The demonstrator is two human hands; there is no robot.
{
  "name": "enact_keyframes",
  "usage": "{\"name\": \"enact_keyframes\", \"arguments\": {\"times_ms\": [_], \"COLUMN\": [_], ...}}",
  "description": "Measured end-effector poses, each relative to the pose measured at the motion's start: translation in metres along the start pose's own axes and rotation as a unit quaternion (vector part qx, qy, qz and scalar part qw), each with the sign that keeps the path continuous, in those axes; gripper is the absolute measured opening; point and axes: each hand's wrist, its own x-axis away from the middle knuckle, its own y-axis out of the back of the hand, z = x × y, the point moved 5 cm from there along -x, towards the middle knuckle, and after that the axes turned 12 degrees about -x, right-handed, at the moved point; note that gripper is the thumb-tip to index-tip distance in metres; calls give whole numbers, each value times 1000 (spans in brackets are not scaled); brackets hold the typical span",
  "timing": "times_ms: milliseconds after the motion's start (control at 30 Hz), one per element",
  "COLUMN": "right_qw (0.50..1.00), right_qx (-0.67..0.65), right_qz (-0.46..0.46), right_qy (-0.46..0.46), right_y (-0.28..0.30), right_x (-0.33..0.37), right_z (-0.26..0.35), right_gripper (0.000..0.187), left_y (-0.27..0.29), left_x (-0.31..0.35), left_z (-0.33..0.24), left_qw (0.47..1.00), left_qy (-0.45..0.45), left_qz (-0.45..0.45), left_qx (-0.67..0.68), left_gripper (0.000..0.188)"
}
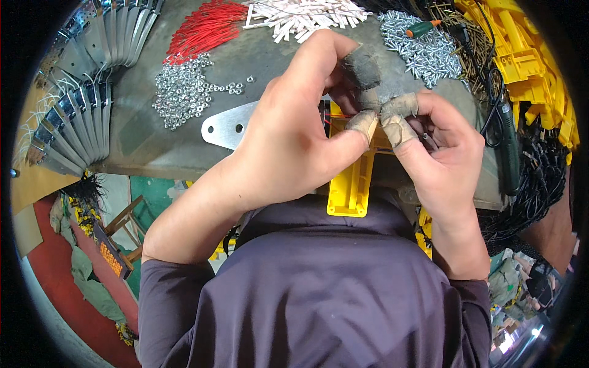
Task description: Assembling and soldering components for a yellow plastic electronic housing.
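Note:
My left hand (300,116) and my right hand (438,144) meet over the table's near edge, thumbs and forefingers pinched close together. Worn tape wraps several fingertips. Whatever lies in the pinch is too small or hidden to name; thin red wires (334,115) run toward the left fingertips. Within the curled right fingers, a small dark rod-like end (429,141) shows. Under both hands lies a long yellow plastic housing (350,193), its open channel facing up and its near end jutting past the table edge. A flat silver metal plate (224,126) with holes sticks out beneath my left hand.
Metal nuts (184,89), red sleeved pieces (205,27), white strips (300,18) and silver screws (423,52) lie in piles at the back. A green-handled screwdriver (423,28) rests there. Metal blade-like parts (76,126) stand left; yellow housings (521,61), an electric screwdriver (508,147) and black cables (540,178) are right.

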Motion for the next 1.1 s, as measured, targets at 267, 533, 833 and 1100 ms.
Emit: {"name": "enact_keyframes", "arguments": {"times_ms": [267,533,833,1100], "right_qw": [997,999,991,998], "right_qx": [-7,-18,-63,26], "right_qz": [-68,-27,73,40], "right_qy": [35,-7,-91,-51], "right_y": [-4,-2,-3,-6], "right_x": [-1,0,4,-2], "right_z": [4,10,4,8], "right_gripper": [18,16,18,19], "left_y": [1,4,1,2], "left_x": [0,3,4,0], "left_z": [-2,-5,-14,-7], "left_qw": [999,999,987,998], "left_qy": [-27,-23,-71,-23], "left_qz": [-8,-12,37,19], "left_qx": [-38,-46,-141,-49], "left_gripper": [49,51,57,52]}}
